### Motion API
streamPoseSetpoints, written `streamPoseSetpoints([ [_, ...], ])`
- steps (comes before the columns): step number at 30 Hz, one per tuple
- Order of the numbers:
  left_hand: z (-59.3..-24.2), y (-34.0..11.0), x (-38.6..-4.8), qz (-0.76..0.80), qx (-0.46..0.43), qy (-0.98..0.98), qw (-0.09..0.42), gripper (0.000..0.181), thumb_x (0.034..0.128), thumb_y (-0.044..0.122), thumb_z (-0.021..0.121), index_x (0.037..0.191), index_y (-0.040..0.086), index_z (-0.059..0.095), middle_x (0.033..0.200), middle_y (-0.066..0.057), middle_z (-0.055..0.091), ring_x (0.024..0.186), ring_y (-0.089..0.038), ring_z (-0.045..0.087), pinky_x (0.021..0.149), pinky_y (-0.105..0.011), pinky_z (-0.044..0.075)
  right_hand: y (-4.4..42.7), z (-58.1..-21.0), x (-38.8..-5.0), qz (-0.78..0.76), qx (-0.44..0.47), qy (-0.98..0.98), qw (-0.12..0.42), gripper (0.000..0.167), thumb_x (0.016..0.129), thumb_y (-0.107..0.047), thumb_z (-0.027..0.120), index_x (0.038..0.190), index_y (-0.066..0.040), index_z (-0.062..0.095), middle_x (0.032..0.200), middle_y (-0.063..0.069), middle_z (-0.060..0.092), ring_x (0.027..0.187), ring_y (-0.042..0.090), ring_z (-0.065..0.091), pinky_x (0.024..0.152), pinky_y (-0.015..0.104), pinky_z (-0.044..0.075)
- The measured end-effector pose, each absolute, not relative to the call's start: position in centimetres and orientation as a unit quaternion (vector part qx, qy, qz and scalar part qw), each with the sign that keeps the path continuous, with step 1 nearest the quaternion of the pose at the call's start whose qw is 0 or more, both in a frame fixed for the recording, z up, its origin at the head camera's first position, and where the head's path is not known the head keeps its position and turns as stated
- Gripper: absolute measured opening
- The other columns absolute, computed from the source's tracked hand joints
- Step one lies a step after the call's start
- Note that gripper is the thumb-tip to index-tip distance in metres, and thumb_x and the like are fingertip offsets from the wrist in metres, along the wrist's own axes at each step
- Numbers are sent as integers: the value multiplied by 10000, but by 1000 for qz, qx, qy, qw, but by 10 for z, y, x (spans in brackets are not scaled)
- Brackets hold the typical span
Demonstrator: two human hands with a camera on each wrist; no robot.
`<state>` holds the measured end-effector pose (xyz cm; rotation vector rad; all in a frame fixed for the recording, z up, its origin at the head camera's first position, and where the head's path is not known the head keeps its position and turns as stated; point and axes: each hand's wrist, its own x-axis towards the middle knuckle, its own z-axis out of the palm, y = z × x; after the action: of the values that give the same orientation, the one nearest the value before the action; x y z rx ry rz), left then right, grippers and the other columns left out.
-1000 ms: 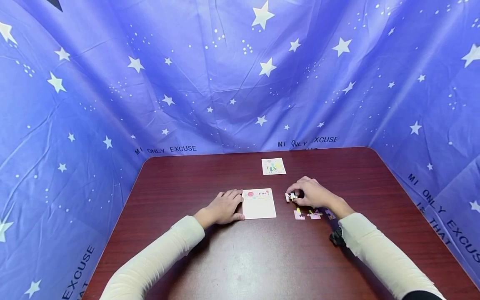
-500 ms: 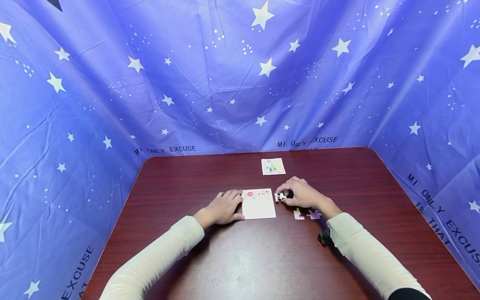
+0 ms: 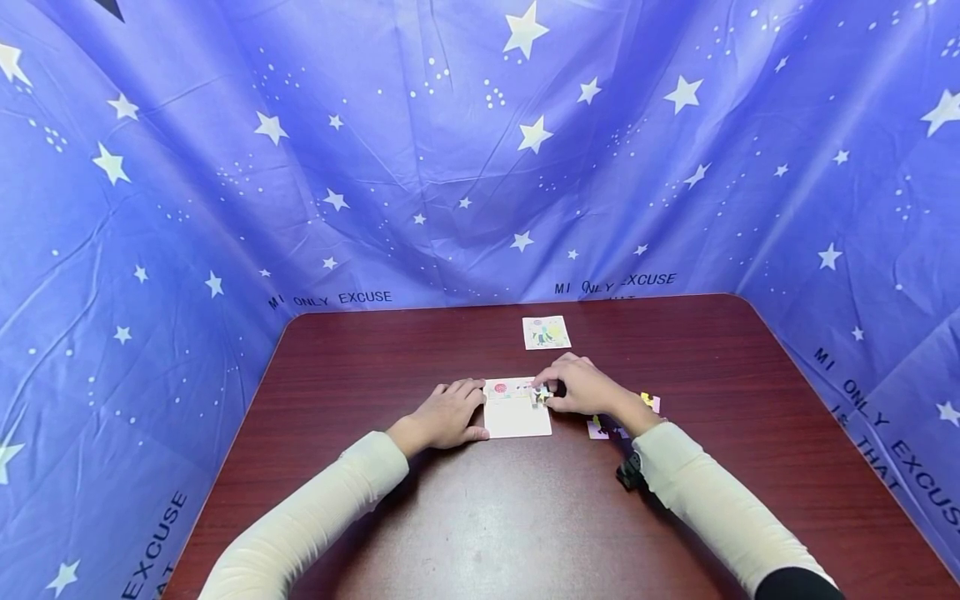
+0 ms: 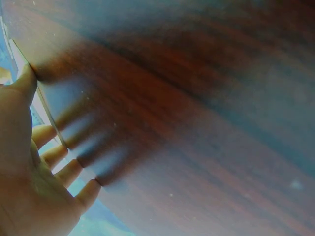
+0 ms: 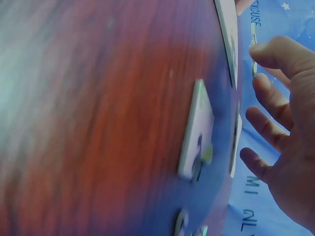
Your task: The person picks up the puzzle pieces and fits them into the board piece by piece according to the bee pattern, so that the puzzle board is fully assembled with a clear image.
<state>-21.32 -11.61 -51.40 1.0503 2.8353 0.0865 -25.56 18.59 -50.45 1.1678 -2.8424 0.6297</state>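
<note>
My right hand point(image 3: 583, 387) pinches a jigsaw puzzle piece point(image 3: 539, 397) between thumb and fingers, above the right side of a white puzzle board point(image 3: 517, 421). Pieces with a red circle and small figures point(image 3: 504, 388) line the board's far strip; its nearer part is plain white. My left hand point(image 3: 447, 414) rests at the board's left edge, fingers extended and touching table and edge. In the left wrist view, the left thumb point(image 4: 27, 81) touches that edge. Whether the held piece touches the board cannot be told.
Loose puzzle pieces lie right of the board, one pink piece point(image 3: 597, 428) partly under my right wrist and a yellow-pink one point(image 3: 651, 403) beyond it. A square picture card point(image 3: 547, 332) lies farther back. Starry blue cloth point(image 3: 450, 167) encloses the dark red table point(image 3: 360, 358).
My right hand has moved left with the puzzle piece, from the table beside the loose pieces to over the board's right side. The left hand has stayed put.
</note>
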Motion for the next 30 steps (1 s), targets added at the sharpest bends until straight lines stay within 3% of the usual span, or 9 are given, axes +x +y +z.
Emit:
streamPoseSetpoints([
  [21,-514,-116,-214,25,345,936,56,609,941,621,589,1309,138,551,1570,-98,439,1463,-323,415,1075,-537,432,133,-502,-251,182,388,-904,-1,363,756,-238,759,1116,-283,771,751,-152,602,990,183,574,789,372,385],
  [30,-513,-115,-213,22,343,937,58,619,946,620,585,1328,135,546,1574,-93,437,1467,-317,410,1084,-535,428,120,-504,-251,163,378,-911,-18,323,767,-266,772,1089,-289,759,755,-171,575,1006,178,558,833,382,392],
])
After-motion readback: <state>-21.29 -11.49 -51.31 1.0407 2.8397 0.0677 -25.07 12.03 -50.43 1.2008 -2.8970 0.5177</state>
